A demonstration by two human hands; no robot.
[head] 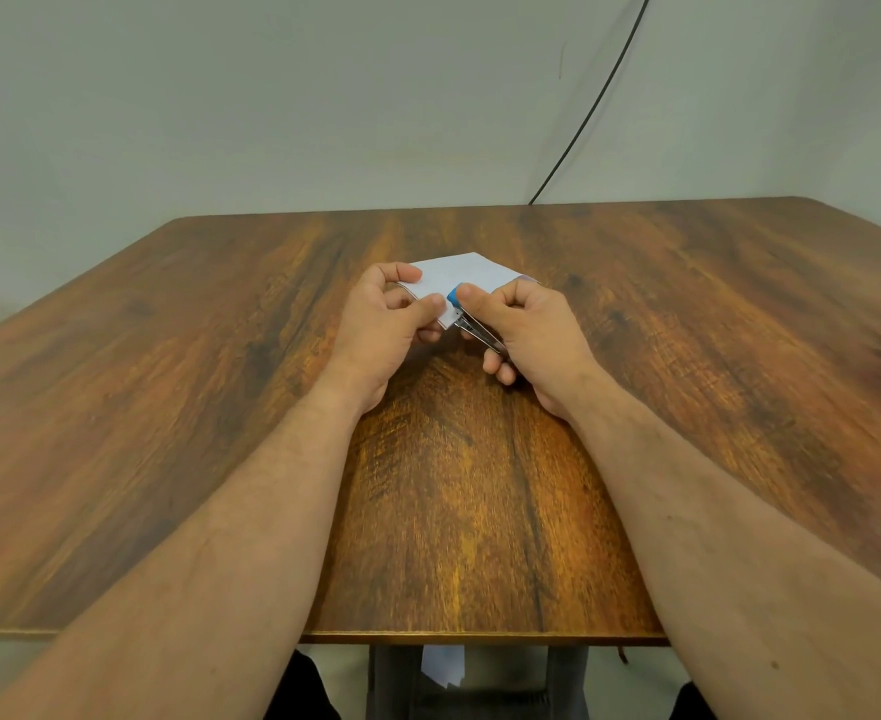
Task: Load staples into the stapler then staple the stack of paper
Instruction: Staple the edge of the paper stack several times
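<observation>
Wooden table, left hand pinching paper stack, right hand gripping blue stapler, apparently clamped on paper's corner, mostly hidden.

Small white paper stack I hold above the table, blue-capped metal stapler clamping its near corner.

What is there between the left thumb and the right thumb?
In the head view, a corner of the paper stack lies between them, with the stapler's blue tip clamped over it. The left hand and right hand do not touch.
</observation>
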